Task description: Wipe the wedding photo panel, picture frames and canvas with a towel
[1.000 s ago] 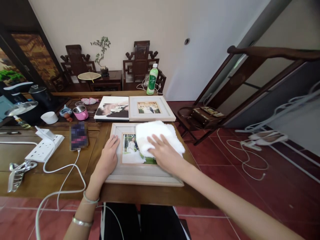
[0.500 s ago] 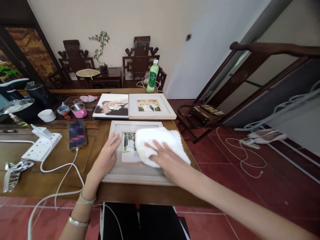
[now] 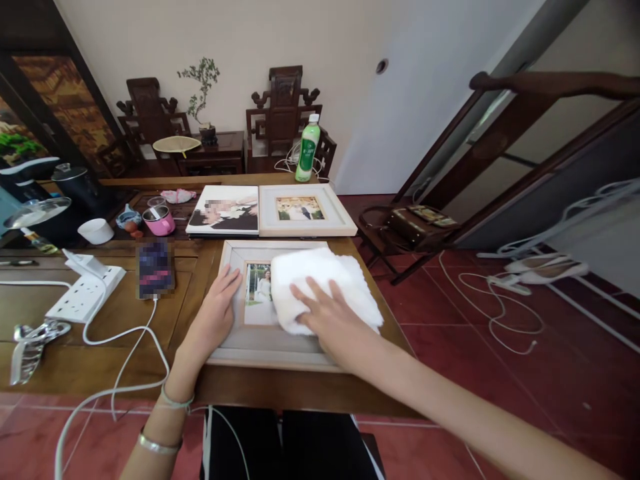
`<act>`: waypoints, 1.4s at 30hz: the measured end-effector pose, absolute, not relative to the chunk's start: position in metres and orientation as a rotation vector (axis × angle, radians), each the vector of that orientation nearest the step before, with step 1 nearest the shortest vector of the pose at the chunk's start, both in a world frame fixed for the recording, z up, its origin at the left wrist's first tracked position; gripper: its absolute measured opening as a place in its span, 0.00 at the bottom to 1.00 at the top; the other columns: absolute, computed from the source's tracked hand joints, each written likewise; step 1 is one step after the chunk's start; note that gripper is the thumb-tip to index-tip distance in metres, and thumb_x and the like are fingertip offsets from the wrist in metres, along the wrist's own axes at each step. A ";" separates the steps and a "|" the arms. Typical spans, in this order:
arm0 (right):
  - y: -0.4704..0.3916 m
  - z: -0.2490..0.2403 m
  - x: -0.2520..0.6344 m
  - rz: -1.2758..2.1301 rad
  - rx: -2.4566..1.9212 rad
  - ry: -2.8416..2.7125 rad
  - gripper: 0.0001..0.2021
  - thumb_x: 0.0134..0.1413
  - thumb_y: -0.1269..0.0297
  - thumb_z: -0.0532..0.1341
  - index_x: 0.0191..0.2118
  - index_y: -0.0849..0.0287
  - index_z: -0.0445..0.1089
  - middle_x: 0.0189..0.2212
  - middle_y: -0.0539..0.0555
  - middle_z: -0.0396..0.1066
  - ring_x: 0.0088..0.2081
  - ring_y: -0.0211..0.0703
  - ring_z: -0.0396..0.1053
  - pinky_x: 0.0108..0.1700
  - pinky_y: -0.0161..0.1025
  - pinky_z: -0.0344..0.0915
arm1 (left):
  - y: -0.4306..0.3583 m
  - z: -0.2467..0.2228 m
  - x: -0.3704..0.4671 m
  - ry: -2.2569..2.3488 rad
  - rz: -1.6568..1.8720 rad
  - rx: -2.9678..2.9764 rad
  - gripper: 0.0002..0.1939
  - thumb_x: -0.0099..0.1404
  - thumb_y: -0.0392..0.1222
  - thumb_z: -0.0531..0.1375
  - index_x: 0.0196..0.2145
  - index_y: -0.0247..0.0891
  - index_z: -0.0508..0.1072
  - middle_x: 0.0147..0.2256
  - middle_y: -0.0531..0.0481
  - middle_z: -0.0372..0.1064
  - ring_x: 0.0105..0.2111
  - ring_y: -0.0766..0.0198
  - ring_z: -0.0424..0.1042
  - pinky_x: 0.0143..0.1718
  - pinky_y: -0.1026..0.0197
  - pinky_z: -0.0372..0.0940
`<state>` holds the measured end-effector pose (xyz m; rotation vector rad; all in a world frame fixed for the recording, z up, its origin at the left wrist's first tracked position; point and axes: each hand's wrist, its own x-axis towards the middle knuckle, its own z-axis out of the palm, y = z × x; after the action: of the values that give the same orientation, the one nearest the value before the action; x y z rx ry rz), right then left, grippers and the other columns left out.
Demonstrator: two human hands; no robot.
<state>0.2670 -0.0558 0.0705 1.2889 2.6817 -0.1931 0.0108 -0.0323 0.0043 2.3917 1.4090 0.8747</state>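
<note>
A light wooden picture frame [image 3: 280, 357] lies flat on the table in front of me, with a photo [image 3: 257, 293] of a person in white at its centre. My left hand [image 3: 217, 310] rests flat on the frame's left side, fingers stretched out. A folded white fluffy cloth [image 3: 320, 270] covers the right part of the frame and hides some of the photo. On top of the cloth lies my right hand [image 3: 333, 320], its fingers spread and pressing down. The cloth's right edge hangs past the frame over the tabletop.
Behind are another framed photo [image 3: 340, 210], a picture panel [image 3: 225, 223] and a green bottle [image 3: 307, 150]. Leftward lie a phone [image 3: 155, 270] with its cable, a power strip [image 3: 85, 293], a hair clip [image 3: 33, 350] and a pink cup [image 3: 160, 223]. A dark chair [image 3: 430, 173] stands right.
The view has shifted slightly. My right hand and the cloth stay at almost the same place on the frame, and my left hand has not visibly moved.
</note>
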 end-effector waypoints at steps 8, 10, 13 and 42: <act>-0.127 0.078 0.258 -0.641 1.097 2.696 0.16 0.46 0.76 0.58 0.42 0.59 0.76 0.65 0.62 0.50 0.64 0.76 0.40 0.58 0.75 0.42 | -0.033 0.003 0.013 1.450 0.837 2.436 0.31 0.59 0.22 0.44 0.60 0.29 0.62 0.61 0.34 0.58 0.66 0.53 0.46 0.65 0.42 0.49; -0.125 0.075 0.251 -0.659 1.113 2.720 0.18 0.48 0.77 0.56 0.43 0.59 0.76 0.66 0.61 0.48 0.65 0.74 0.39 0.59 0.75 0.40 | -0.034 0.004 0.013 1.468 0.828 2.429 0.31 0.60 0.22 0.44 0.60 0.30 0.63 0.61 0.36 0.58 0.66 0.53 0.47 0.65 0.43 0.49; -0.105 0.069 0.248 -0.618 1.210 2.796 0.24 0.45 0.82 0.52 0.46 0.59 0.74 0.67 0.58 0.46 0.67 0.68 0.35 0.62 0.69 0.38 | -0.035 0.007 0.015 1.493 0.813 2.407 0.29 0.61 0.23 0.45 0.59 0.33 0.64 0.61 0.38 0.58 0.66 0.54 0.48 0.65 0.45 0.49; -0.093 0.076 0.242 -0.670 1.221 2.806 0.30 0.38 0.85 0.51 0.47 0.58 0.74 0.66 0.55 0.50 0.67 0.63 0.39 0.64 0.65 0.42 | -0.037 0.006 0.016 1.477 0.860 2.351 0.30 0.60 0.23 0.46 0.59 0.33 0.64 0.61 0.39 0.58 0.66 0.54 0.48 0.65 0.43 0.48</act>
<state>0.2416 -0.0934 0.0758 1.2213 2.8058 -0.6701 0.0156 -0.0369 0.0060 2.3510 1.4767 0.8603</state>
